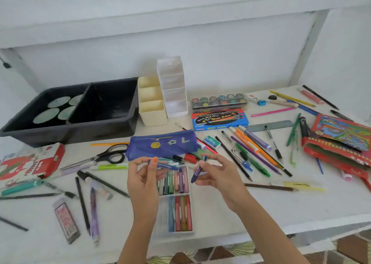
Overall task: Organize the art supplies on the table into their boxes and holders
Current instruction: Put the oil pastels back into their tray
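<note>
**Now: a crayon in each hand, over the open crayon box**

Both my hands hover at centre frame, just above the clear crayon box (pixel 174 233), apart from each other. My left hand (pixel 143 175) pinches a blue crayon (pixel 167 166) between thumb and fingertips, and it lies nearly level, pointing right. My right hand (pixel 215 173) grips a darker blue crayon (pixel 197 172), tilted with its lower end down and to the left. The box lies lengthwise toward me, its two compartments holding rows of crayons.

The blue pencil pouch (pixel 162 145) sits just beyond my fingers. Scissors (pixel 108 155) lie close on the left, and a fan of pens and pencils (pixel 257 153) lies close on the right. The broadest bare stretch of the white table (pixel 281 205) is at lower right, running to the front edge, which slants across the bottom of the frame above a patterned floor.

In the upper left a black tray (pixel 80 131) stands against the wall. A cream holder (pixel 152 111) and a white holder (pixel 174 87) stand upright just beside it. Red boxes (pixel 341 143) crowd the right edge. The wall is pale, with a shelf overhead.
</note>
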`<state>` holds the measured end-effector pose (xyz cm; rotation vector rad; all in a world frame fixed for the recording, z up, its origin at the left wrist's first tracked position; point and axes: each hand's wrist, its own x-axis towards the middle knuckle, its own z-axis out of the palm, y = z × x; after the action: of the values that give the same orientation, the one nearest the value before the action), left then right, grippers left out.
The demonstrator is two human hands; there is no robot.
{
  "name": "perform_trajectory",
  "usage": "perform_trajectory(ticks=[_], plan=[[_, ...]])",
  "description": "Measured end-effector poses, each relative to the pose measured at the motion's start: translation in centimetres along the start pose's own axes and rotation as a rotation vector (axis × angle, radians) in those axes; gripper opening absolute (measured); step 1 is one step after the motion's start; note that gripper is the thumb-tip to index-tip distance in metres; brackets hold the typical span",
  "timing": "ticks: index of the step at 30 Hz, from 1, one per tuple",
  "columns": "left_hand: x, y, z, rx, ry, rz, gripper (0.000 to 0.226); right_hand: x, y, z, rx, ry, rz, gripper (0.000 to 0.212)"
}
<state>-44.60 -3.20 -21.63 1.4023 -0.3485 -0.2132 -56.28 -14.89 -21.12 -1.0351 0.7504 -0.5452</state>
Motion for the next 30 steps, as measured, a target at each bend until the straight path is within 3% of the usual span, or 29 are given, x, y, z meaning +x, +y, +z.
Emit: perform_trajectory(ticks=[7, 15, 18, 22, 26, 30], plan=[[-2.3, -0.2, -6.8, 0.056, 0.036, 0.007, 0.005, -3.7, 4.1, 4.5, -0.167, 0.012, -0.160, 0.014], [-6.1, -1.0, -8.3, 0.107, -0.012, 0.013, 0.014, -6.3, 8.3, 4.7, -0.785, -0.093, -0.502, 0.024], [-7.2, -1.7, -8.7, 0.220, -0.065, 0.063, 0.012, -6.4, 10.0, 4.1, -0.994, -0.119, -0.559, 0.015], [-7.9, -2.2, -9.1, 0.290, -0.116, 0.097, 0.017, -6.2, 12.2, 3.6, -1.230, -0.104, -0.793, 0.028], [-8.0, -2.4, -9.4, 0.309, -0.153, 0.094, 0.019, -6.4, 12.6, 3.7, -1.299, -0.126, -0.789, 0.046], [-8.3, -2.8, -9.4, 0.328, -0.192, 0.092, 0.013, -6.7, 13.2, 3.8, -1.329, -0.082, -0.799, 0.045]])
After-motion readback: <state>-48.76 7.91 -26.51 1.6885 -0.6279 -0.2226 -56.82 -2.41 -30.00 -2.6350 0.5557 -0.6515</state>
